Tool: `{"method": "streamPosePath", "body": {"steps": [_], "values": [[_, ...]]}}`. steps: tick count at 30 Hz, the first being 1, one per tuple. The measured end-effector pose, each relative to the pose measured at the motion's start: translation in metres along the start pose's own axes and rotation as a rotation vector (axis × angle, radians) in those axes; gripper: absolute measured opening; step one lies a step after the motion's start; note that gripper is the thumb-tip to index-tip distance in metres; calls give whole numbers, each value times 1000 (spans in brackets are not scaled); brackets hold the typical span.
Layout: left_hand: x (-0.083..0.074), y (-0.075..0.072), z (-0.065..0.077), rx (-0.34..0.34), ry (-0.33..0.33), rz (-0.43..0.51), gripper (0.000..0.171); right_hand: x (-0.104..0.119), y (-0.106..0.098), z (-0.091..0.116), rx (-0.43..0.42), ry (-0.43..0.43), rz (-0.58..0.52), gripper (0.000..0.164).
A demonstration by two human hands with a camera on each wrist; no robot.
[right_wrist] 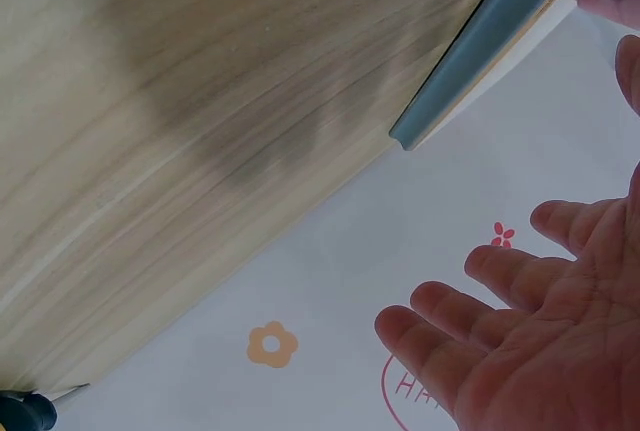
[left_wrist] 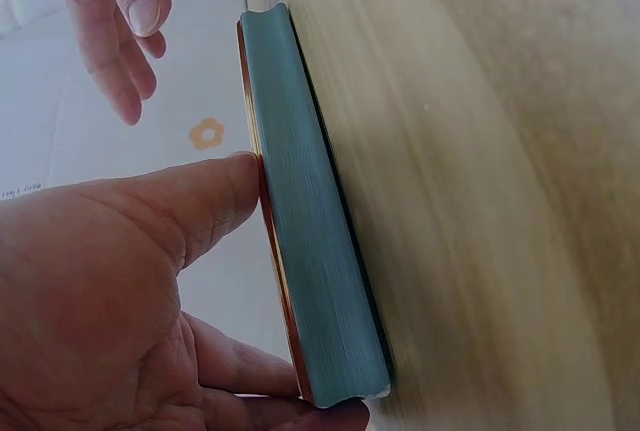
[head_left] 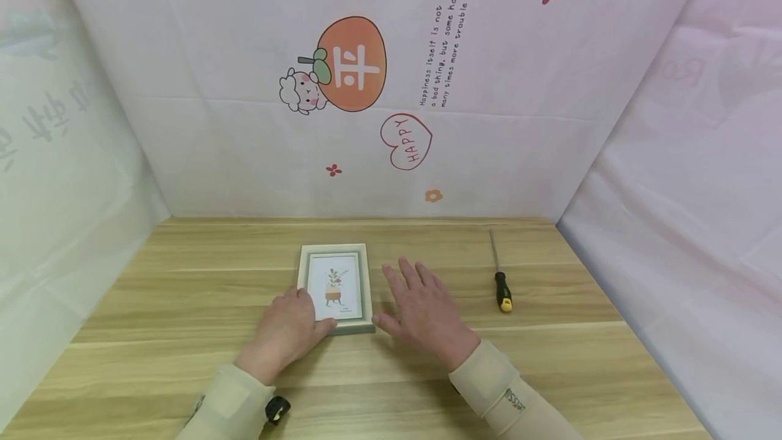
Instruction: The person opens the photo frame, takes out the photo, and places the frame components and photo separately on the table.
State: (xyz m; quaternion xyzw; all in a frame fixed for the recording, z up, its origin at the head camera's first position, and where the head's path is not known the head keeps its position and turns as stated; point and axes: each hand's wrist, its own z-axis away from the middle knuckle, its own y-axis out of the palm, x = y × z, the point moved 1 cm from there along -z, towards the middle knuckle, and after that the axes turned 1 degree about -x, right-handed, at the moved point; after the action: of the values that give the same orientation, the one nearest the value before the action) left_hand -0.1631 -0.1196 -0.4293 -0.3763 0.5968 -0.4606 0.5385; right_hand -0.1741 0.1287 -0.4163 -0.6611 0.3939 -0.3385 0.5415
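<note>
Head view | framed picture [head_left: 336, 287]: face up on wooden table [head_left: 366, 386] | left hand [head_left: 287, 324]: fingers curled at its left side, thumb on near edge, gripping the corner | right hand [head_left: 424, 307]: fingers spread, holding nothing, just beside its right edge | screwdriver [head_left: 501, 290]: farther right | printed cloth [head_left: 244, 155]: behind table

- The left forearm [head_left: 229, 399] and right forearm [head_left: 519, 399], both long-sleeved, reach forward and angle inward.
- The left hand [head_left: 282, 330] grips with its thumb [left_wrist: 205, 206] stretched toward the right and its other fingers bent.
- The right hand [head_left: 426, 312] hangs apart from the left, back upward, fingers extended and slightly spread, pointing forward and leftward, thumb held out sideways.
</note>
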Motion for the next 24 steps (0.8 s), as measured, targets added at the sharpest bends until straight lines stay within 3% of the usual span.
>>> {"method": "streamPosePath", "body": {"steps": [24], "values": [[-12, 5, 4, -43, 72, -31, 77, 5, 0, -3, 60, 13, -4, 92]]}}
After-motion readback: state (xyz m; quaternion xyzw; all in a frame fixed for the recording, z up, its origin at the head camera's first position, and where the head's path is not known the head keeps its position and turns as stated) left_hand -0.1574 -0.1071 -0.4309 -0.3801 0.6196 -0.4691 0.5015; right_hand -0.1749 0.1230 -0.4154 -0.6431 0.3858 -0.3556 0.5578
